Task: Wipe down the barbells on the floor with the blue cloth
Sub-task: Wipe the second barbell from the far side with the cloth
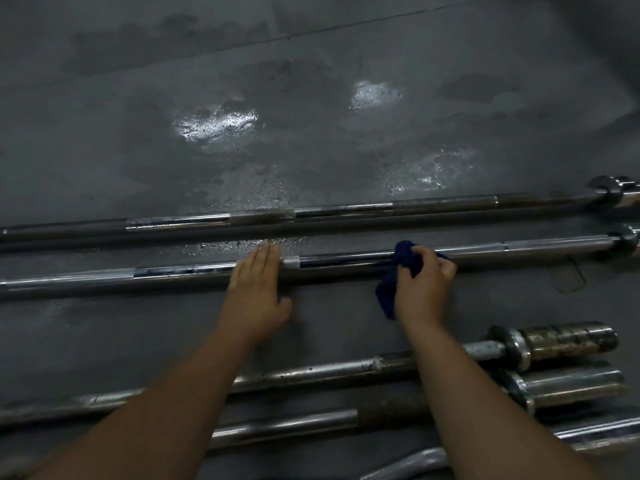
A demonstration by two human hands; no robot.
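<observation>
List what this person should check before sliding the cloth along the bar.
1. Dark blue cloth gripped in the right hand: ok.
2. Cloth touching the long chrome steel barbell: ok.
3. Left hand steadying that barbell: ok, fingers lie straight across it.
4. Stretch of bar from the cloth to the collar bare: ok.
5. Grey floor dry: not ok, shiny wet patches show.
6. Rust-spotted barbell nearer the person already wiped: cannot tell.
</observation>
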